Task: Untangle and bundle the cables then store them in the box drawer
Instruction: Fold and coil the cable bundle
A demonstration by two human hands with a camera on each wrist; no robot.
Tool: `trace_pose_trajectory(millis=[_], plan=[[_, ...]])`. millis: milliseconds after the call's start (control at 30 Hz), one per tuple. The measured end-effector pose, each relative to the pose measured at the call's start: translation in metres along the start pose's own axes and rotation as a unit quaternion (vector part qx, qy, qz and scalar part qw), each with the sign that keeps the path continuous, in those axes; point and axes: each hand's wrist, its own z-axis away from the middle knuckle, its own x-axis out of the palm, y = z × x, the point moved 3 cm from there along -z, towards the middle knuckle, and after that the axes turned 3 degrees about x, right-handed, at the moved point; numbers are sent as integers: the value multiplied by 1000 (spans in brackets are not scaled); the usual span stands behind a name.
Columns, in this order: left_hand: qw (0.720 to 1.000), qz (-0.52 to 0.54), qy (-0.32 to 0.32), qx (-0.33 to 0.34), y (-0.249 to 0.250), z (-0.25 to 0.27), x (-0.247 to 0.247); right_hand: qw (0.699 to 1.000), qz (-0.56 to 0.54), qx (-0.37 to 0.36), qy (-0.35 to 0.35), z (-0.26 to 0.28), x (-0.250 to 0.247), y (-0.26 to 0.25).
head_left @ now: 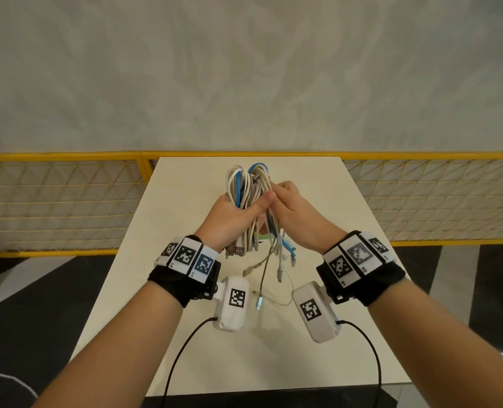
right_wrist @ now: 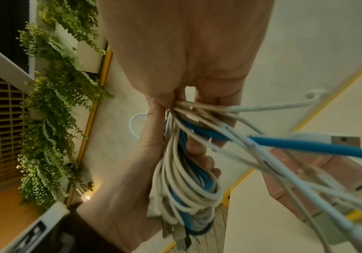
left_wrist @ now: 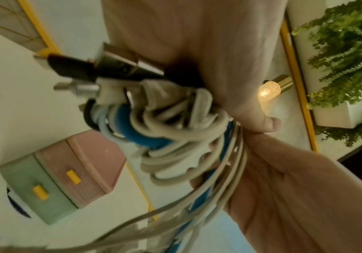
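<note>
A bundle of white, grey and blue cables [head_left: 246, 184] is held up over the white table [head_left: 318, 348]. My left hand [head_left: 244, 209] grips the looped bundle round its middle, thumb across the front. My right hand [head_left: 285, 195] pinches several strands beside that thumb. Loose ends with plugs [head_left: 274, 266] dangle below both hands. In the left wrist view the coiled cables [left_wrist: 175, 137] and metal plugs [left_wrist: 121, 65] fill the centre, and the pink and green box drawer [left_wrist: 67, 174] with yellow handles sits on the table behind. In the right wrist view my fingertips [right_wrist: 210, 101] clamp the strands [right_wrist: 219, 109].
A yellow-framed mesh railing [head_left: 67, 201] runs behind the table's far edge. Hanging green plants [left_wrist: 348, 51] and a lit lamp [left_wrist: 270, 89] are off to the side. Black leads [head_left: 185, 348] trail from the wrist cameras over the table's near part.
</note>
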Motion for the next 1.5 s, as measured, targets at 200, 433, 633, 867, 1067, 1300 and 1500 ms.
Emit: trace_pose_trajectory(millis=[200, 433, 633, 867, 1067, 1300, 1500], plan=[[994, 109, -17, -22, 5, 0, 8, 998, 49, 0, -28, -5, 2, 0], [965, 241, 67, -75, 0, 0, 14, 989, 80, 20, -126, -8, -1, -4], [966, 220, 115, -70, 1, -4, 9, 992, 8, 29, -124, -5, 2, 7], [981, 139, 122, -55, 4, -12, 4, 999, 18, 8, 32, -2, 18, 36], [971, 168, 158, -64, 0, -19, 1, 989, 146, -22, -10, -3, 34, 64], [961, 143, 235, -36, -3, -25, -19, 982, 131, -90, 104, -5, 11, 49], [964, 117, 240, 4, 5, -34, -20, 987, -53, 139, 58, -16, 25, 41]])
